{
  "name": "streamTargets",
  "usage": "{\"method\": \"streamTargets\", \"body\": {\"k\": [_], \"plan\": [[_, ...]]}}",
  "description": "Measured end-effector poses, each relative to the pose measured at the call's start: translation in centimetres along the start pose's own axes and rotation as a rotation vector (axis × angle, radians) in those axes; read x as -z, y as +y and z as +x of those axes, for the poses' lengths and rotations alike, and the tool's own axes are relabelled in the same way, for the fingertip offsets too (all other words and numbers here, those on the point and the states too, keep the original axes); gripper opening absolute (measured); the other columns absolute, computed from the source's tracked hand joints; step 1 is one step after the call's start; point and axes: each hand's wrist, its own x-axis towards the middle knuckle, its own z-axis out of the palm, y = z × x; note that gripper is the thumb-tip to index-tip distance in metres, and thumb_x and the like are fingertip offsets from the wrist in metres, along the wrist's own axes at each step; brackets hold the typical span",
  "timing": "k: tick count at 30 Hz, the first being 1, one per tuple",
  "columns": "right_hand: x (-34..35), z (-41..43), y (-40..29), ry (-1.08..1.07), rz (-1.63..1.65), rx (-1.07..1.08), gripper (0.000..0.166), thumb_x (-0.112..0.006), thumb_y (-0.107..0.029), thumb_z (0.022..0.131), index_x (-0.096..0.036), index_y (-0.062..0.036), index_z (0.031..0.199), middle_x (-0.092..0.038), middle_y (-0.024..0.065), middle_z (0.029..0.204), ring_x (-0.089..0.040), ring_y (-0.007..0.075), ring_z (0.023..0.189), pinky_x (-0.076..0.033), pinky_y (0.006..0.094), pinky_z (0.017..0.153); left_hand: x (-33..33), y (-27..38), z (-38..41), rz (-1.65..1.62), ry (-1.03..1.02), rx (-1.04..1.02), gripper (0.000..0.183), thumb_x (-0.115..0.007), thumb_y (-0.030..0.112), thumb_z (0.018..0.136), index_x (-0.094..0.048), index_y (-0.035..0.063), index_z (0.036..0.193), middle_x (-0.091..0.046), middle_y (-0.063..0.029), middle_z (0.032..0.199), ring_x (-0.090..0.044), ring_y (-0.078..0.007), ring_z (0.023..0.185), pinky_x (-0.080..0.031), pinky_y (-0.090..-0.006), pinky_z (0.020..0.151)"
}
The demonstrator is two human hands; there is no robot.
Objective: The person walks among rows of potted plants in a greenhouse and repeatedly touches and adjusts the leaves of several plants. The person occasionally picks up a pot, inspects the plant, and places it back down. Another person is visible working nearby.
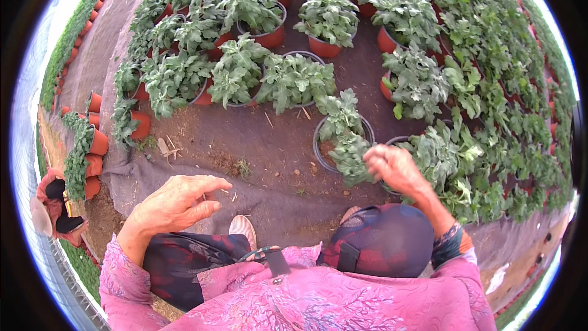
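My left hand (177,204) hangs above my left knee, its fingers apart and nothing in them. At the leaves of a leafy potted plant (351,147) is my right hand (395,168), its fingers curled; whether they pinch a leaf cannot be told. That plant's round pot (317,140) has a grey rim, with soil showing inside, and its leaves spill over the near side. Beyond it stands another leafy plant (298,76) in a pot. To the right of my right hand, dense foliage (436,154) hides most of a pot.
Many red-brown pots of leafy plants (328,16) stand in rows ahead and to the right on dark ground fabric (275,147). Small stacked or tipped pots (94,140) lie at the left. A person (57,207) in a hat bends at the far left. Dry debris (167,147) litters the fabric.
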Motion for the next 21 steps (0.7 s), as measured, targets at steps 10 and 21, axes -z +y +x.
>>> {"method": "streamTargets", "body": {"k": [10, 21], "plan": [[-11.0, -3.0, 9.5, 0.179, 0.893, -0.519, 0.043, -0.060, -0.026, 0.088, -0.048, -0.0016, 0.121, -0.061, 0.0094, 0.105, -0.061, 0.0208, 0.090, -0.052, 0.0318, 0.076, -0.5, 0.4, -0.7, -0.001, -0.006, 0.026, 0.036, -0.060, 0.011, 0.079, -0.056, 0.0030, 0.113, -0.060, -0.0155, 0.079, -0.060, -0.0316, 0.071, -0.047, -0.0383, 0.065], [-12.2, 3.1, 12.3, 0.184, 1.177, -0.121, 0.038, -0.057, -0.021, 0.091, -0.044, -0.0072, 0.123, -0.056, 0.0079, 0.114, -0.062, 0.0254, 0.094, -0.055, 0.0381, 0.078, -0.5, 1.4, 0.3, 0.008, -0.025, 0.115, 0.035, -0.060, 0.010, 0.078, -0.057, 0.0020, 0.112, -0.061, -0.0160, 0.085, -0.060, -0.0294, 0.073, -0.048, -0.0359, 0.066]]}}
